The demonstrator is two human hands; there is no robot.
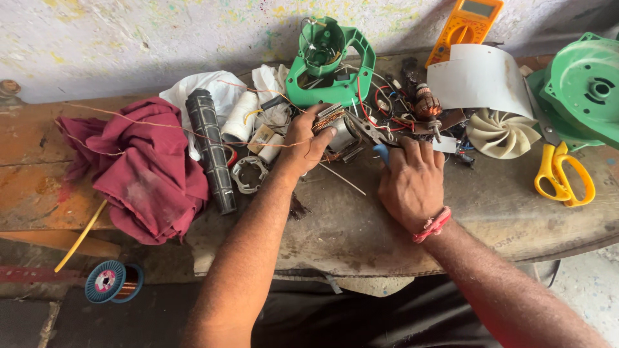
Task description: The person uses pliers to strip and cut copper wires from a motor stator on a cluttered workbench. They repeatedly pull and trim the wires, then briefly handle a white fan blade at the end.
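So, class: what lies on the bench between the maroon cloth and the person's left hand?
In the head view, a black ribbed tube lies between the maroon cloth and the left hand, with a small metal wire ring beside it.

**Camera setup: single head view**

One camera only, head-worn, looking steeply down and forward over the worn brown wooden counter [361, 232]. Close range: both forearms enter from the bottom edge, reaching away from the lens. Faces the paint-speckled pale wall [161, 38] behind the counter, which fills the top strip. Dark floor shows at bottom left. No second view, so no overlap.
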